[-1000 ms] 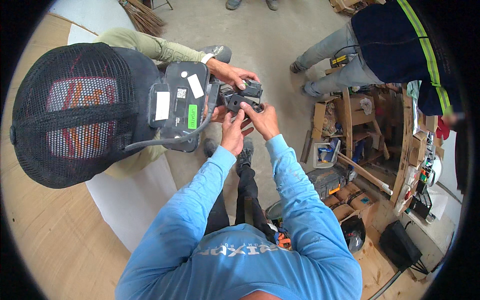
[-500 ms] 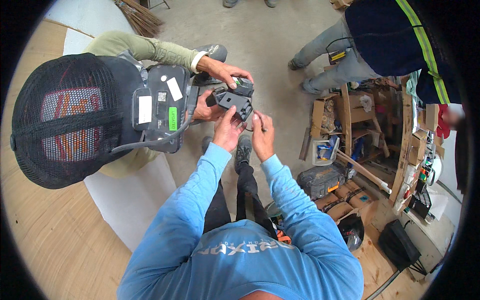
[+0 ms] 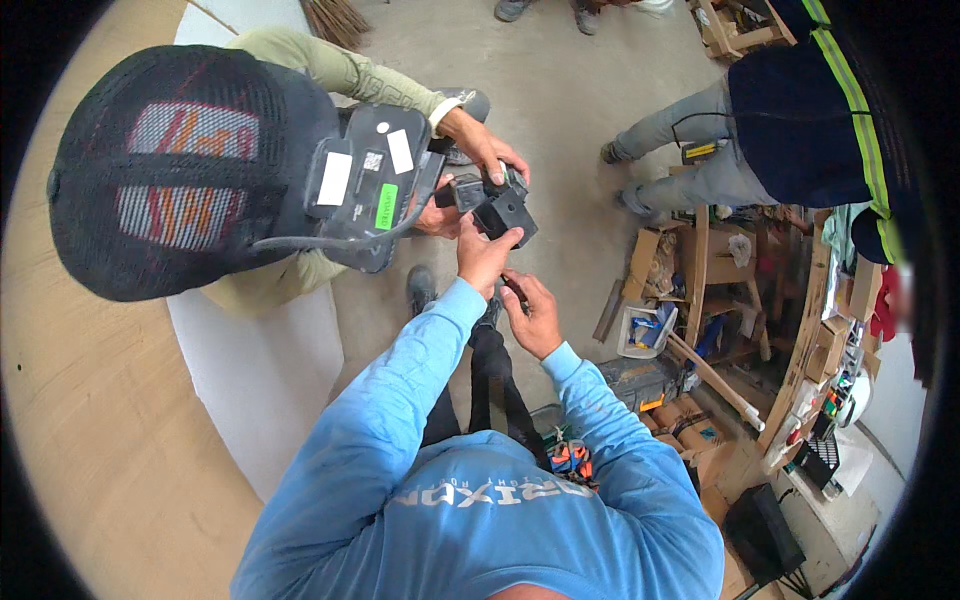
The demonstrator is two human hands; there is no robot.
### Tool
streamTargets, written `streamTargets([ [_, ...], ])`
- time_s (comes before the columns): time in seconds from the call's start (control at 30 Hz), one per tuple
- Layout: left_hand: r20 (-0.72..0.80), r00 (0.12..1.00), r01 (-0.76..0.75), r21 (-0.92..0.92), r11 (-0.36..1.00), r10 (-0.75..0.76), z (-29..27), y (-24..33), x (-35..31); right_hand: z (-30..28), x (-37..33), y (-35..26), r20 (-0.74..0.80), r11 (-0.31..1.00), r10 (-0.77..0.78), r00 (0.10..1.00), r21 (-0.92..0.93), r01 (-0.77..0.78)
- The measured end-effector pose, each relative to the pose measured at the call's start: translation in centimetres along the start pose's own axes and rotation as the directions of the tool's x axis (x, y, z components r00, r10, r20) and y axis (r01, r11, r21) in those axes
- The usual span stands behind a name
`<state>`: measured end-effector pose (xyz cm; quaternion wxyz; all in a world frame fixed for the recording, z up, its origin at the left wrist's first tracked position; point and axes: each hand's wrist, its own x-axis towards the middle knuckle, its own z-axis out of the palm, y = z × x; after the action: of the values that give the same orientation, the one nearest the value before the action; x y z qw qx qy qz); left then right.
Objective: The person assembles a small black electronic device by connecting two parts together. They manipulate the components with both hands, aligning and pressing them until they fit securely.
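Steady the black device [image 3: 510, 214] with the co-worker's hands [image 3: 485, 145].
Your left hand [image 3: 482, 258] pinches its near edge, thumb and fingers; keep it light. Right hand [image 3: 535, 312] just below, fingers curled; can't tell if pinching anything.

Light-blue long-sleeved shirt [image 3: 480, 550] over black trousers [image 3: 487, 362].
White block lettering [image 3: 490, 491], with smaller print alongside, crosses the shirt's chest; its creased sleeves [image 3: 385, 395] reach the wrists of the bare left hand [image 3: 482, 256] and right hand [image 3: 537, 318]; past its hem, the trouser legs run down to dark shoes [image 3: 421, 284].
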<state>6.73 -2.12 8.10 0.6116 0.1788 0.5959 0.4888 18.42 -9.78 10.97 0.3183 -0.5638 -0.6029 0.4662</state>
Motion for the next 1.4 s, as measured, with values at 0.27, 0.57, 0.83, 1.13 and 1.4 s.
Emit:
streamTargets([
  [0.27, 0.041, 0.999, 0.011, 0.379, 0.925, -0.029, -2.0, -0.3, 1.8, -0.5, 3.0, 0.1, 0.263, 0.894, -0.374, 0.889, -0.154, 0.421],
  [0.57, 0.088, 0.977, 0.192, 0.032, 0.981, -0.194, -2.8, -1.8, 1.7, -1.7, 5.3, -1.0, 0.452, 0.736, -0.464, 0.762, -0.281, 0.616],
  [0.83, 0.336, 0.933, 0.213, -0.234, 0.949, -0.127, -2.8, -2.5, 1.4, -1.9, 7.1, -3.0, 0.170, 0.901, -0.383, 0.908, -0.148, 0.407],
  [1.13, 0.214, 0.960, 0.197, -0.064, 0.978, -0.179, -3.4, -1.5, -0.4, -1.2, 7.4, -1.6, -0.079, 0.999, -0.012, 0.997, 0.041, 0.015],
  [1.4, 0.157, 0.923, 0.369, -0.098, 0.924, -0.352, -4.3, -1.2, -1.2, -1.3, 9.3, -2.1, -0.015, 0.995, -0.076, 0.997, -0.061, 0.075],
])
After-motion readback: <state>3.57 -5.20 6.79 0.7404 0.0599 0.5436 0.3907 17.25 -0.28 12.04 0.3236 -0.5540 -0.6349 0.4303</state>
